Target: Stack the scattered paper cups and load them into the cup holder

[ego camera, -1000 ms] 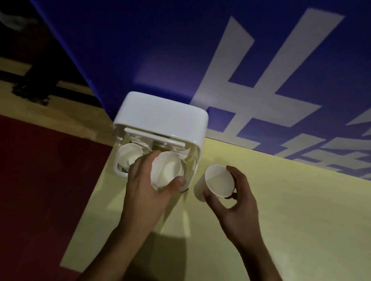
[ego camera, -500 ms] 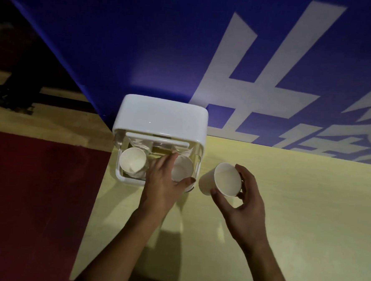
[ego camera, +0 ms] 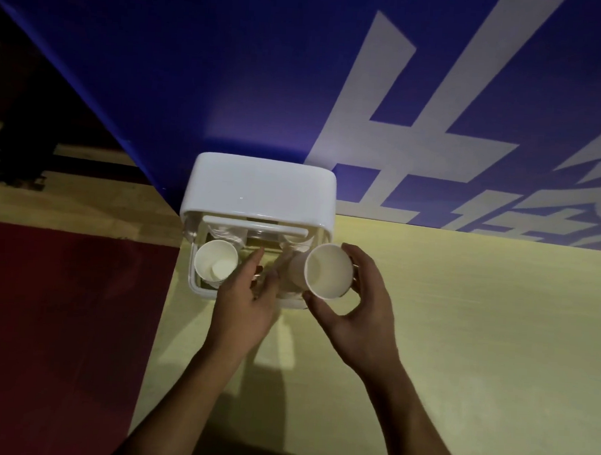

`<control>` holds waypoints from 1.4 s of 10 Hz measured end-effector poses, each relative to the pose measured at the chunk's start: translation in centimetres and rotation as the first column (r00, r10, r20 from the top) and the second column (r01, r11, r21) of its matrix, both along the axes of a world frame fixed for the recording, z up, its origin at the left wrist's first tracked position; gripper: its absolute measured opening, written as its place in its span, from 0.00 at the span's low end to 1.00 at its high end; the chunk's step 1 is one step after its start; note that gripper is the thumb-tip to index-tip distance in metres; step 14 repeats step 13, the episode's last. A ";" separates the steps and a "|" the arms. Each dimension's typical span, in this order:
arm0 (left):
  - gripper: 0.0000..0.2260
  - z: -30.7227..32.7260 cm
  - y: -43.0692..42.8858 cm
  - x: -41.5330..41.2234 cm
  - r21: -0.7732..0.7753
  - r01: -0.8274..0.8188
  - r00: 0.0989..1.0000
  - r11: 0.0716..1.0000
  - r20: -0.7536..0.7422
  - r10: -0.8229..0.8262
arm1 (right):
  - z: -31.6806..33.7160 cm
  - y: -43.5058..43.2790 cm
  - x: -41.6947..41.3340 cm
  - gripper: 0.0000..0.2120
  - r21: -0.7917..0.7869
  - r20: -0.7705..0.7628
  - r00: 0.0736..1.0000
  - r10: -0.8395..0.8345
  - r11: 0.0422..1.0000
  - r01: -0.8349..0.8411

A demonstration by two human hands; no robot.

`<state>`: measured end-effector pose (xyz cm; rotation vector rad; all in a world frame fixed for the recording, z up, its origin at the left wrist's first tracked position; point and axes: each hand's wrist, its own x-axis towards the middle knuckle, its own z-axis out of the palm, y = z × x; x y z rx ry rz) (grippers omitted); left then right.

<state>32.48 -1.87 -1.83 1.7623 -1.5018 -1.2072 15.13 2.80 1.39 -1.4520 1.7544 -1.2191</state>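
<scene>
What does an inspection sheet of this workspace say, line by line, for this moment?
Surface: pale yellow table, bare where visible.
Job's things: white cup holder at the table's back edge; one paper cup sits in its left slot; second cup held at the right slot.
Clutter: nothing seen.
Hands: right hand grips the second cup; left hand reaches into the holder, empty.
Cables: nothing seen.
Surroundings: blue banner with white characters; red floor.

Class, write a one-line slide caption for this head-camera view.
Right hand brings a paper cup to the white cup holder, left hand at its open front.
</scene>
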 end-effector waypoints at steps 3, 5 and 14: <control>0.18 0.5 -0.4 -0.5 0.073 -0.023 0.988 0.997 -0.153 0.034 | -3.9 -1.9 2.2 0.32 0.066 -0.078 0.995 0.055 0.997 -0.050; 0.15 -1.0 -0.9 -0.7 0.066 0.045 0.994 0.997 -0.102 -0.038 | -4.6 -2.5 2.4 0.34 0.127 -0.084 0.987 0.135 0.984 -0.124; 0.19 -0.6 0.8 -1.4 0.106 -0.101 0.981 0.989 -0.153 0.116 | -4.4 -1.8 0.7 0.36 0.249 -0.028 0.986 0.164 0.956 -0.152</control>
